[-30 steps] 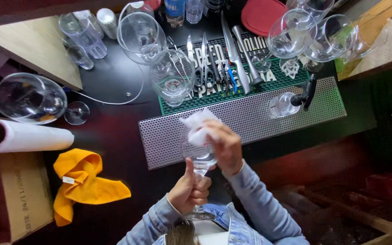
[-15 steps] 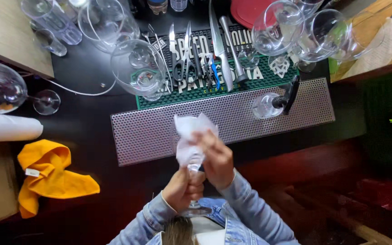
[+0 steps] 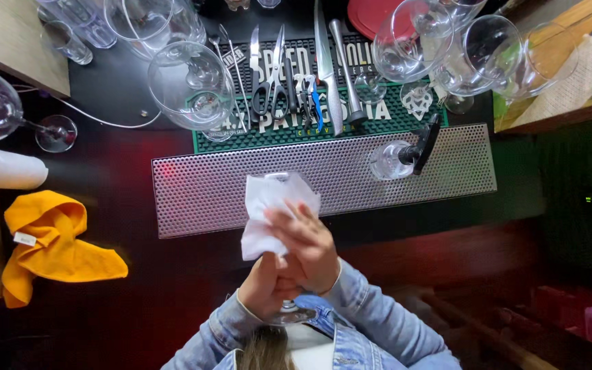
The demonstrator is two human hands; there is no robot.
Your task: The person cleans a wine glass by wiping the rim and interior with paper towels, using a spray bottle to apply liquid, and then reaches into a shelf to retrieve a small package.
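Seen from above, a person in a denim jacket worked over a dark counter. The right hand was closed around one white cloth, pressing it over the bowel-end of one glass; the left hand was wrapped round the glass lower down. The glass sat just in front of the chest, near the counter's edge; only its round foot showed, approx. pointing toward the person, long axis running away from the body toward the perforated metal mat. The bowl was hidden under cloth & fingers. Beyond: one green bar mat w/ one pair of scissors and one knife. To the left: one yellow rag and one paper roll. At least six large wine glasses stood around the mats.
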